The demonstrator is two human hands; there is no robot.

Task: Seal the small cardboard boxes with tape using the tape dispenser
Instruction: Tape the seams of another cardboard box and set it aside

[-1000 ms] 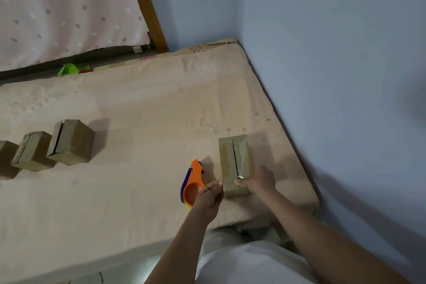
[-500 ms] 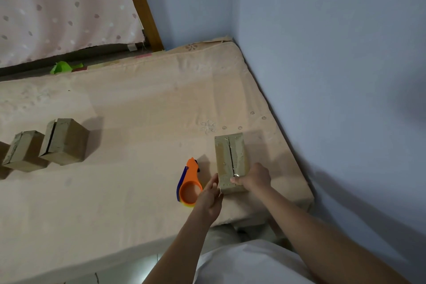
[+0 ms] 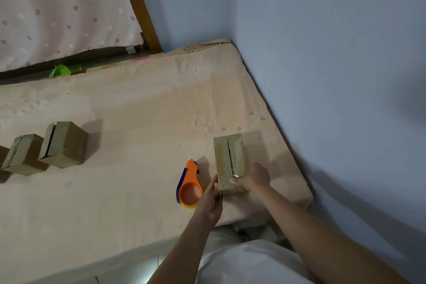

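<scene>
The small cardboard box lies on the mattress, at about 3 o'clock from the middle of the view and near the mattress's right edge. It is brown and oblong. Its top flaps meet in a dark seam that runs along its length, and shiny clear tape covers the top; at the near end of the seam the tape glints.

The right hand is at the near right corner of the box. Its fingers are curled and the thumb lies on the near top edge, right at the end of the seam, so this grip holds the box. The left hand stands on its edge at the near left corner of the box, fingers straight and together, with the fingertips touching the left side of the box. It clasps nothing; this grip is released.

The tape dispenser lies flat on the mattress just beside the box, at 9 o'clock from it. It is orange with a blue side, a round ring at the near end and a pointed nose at 12 o'clock. The left hand is just beside its ring; whether they touch, I cannot tell.

Two more cardboard boxes stand together at 9 o'clock, well apart from the hands, each with a dark slit on top. A green object lies at the far edge of the mattress, under a dotted pink curtain.
</scene>
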